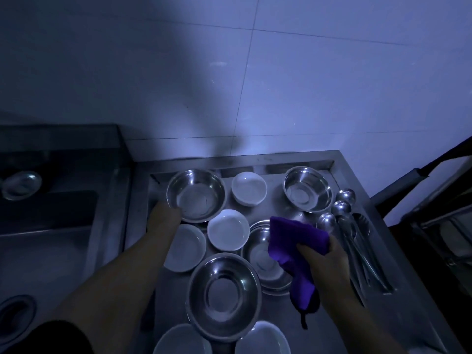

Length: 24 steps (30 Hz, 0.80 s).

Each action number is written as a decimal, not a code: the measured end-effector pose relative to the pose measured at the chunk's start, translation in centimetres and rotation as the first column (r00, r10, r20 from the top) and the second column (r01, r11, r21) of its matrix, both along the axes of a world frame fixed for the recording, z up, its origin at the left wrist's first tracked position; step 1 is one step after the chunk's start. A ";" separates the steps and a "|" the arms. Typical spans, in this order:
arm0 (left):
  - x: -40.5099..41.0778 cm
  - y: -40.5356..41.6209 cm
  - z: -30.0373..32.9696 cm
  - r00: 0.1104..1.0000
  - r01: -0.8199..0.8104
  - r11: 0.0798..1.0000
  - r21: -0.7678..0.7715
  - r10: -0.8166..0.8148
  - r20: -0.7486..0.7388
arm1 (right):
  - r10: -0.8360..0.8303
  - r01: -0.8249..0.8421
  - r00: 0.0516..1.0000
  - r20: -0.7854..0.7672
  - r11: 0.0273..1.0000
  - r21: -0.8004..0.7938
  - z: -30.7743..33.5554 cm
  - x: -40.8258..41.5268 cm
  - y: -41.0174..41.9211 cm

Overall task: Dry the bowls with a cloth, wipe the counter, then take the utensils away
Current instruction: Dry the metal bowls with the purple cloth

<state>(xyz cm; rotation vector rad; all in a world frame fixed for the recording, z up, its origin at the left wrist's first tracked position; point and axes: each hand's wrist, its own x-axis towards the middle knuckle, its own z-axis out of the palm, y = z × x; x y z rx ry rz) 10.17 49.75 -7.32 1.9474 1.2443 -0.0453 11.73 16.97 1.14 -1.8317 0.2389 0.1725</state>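
Note:
Several steel and white bowls stand on a steel counter (398, 272). My left hand (166, 217) grips the near-left rim of the far-left steel bowl (198, 194). Over another steel bowl (258, 254), my right hand (323, 259) holds a purple cloth (293, 241). A large steel bowl (223, 295) sits in front, with white bowls (228, 229) (186, 247) (249, 189) around. A further steel bowl (307, 189) stands at the back right. Spoons and ladles (339, 208) lie along the right side, their handles in a recessed tray (370, 259).
A sink (48, 226) lies to the left with a small steel bowl (21, 185) beside it. A tiled wall (255, 85) rises behind the counter. Two more white bowls (263, 339) (182, 341) sit at the bottom edge. A dark rack (434, 213) stands to the right.

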 end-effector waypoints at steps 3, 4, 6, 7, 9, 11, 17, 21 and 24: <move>0.0 -0.8 0.6 0.993 -0.109 0.994 -0.002 0.109 0.046 | 0.024 -0.024 1.000 0.017 0.999 0.021 0.3 -0.3 0.1; 0.0 -1.0 0.9 0.990 -0.132 0.991 -0.005 0.132 0.058 | 0.035 -0.036 0.999 0.023 0.999 0.041 0.5 -0.5 0.2; -0.3 -1.4 1.8 0.983 -0.147 0.989 -0.020 0.148 0.107 | 0.070 -0.072 0.997 0.036 0.994 0.077 0.9 -0.9 0.2; -0.6 -1.6 2.4 0.979 -0.149 0.988 -0.026 0.151 0.137 | 0.086 -0.089 0.996 0.038 0.992 0.087 1.1 -1.0 0.2; -1.7 -2.0 3.8 0.971 -0.148 0.989 -0.002 0.146 0.189 | 0.126 -0.131 0.991 0.043 0.983 0.130 1.8 -1.5 0.1; -3.3 -2.8 5.6 0.955 -0.143 0.990 -0.005 0.139 0.263 | 0.162 -0.168 0.986 0.047 0.971 0.168 2.4 -1.9 -0.2; -9.0 -7.6 11.3 0.894 -0.102 0.992 -0.073 0.123 0.431 | 0.164 -0.182 0.980 0.117 0.969 0.165 4.7 -3.4 -1.9; -12.1 -12.3 14.2 0.874 -0.044 0.999 -0.013 0.045 0.485 | 0.071 -0.107 0.974 0.216 0.981 0.161 7.2 -4.2 -4.2; -13.9 -16.0 16.0 0.838 -0.021 0.993 0.120 -0.048 0.544 | 0.033 -0.093 0.935 0.352 0.984 0.155 9.6 -5.0 -5.7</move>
